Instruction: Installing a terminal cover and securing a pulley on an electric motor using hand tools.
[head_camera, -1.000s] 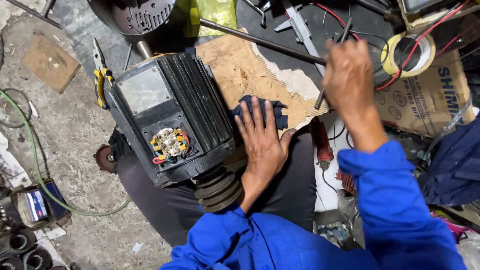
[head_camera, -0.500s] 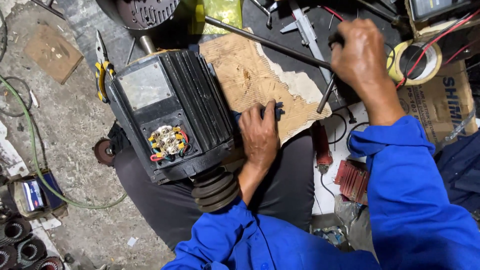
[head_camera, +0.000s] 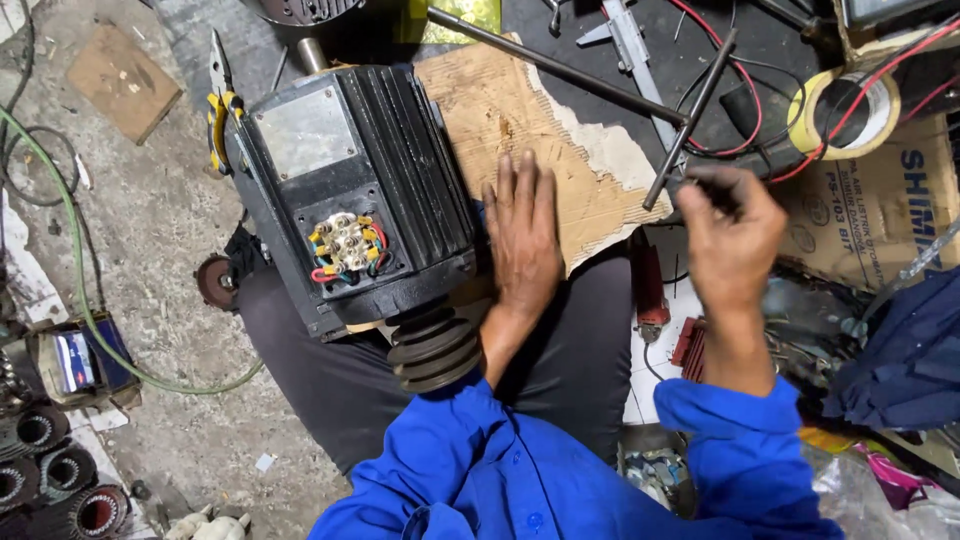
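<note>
Left hand (head_camera: 522, 235): flat, fingers spread, bracing the motor (head_camera: 350, 195).
Right hand (head_camera: 730, 235): right of motor, pinching the T-wrench (head_camera: 690, 110).
Advice: keep motor steady.

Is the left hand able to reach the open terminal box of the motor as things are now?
Probably yes. The left hand lies flat beside the black electric motor, against its finned side. The terminal box faces up, uncovered, and nothing lies between. The right hand is away, at the T-handle wrench.

We note a brown cardboard box (head_camera: 880, 215) with blue print just right of the right-hand fingers (head_camera: 725, 190); a small blue-white package (head_camera: 75, 360) lies far left of the left-hand fingers (head_camera: 520, 185).
</note>
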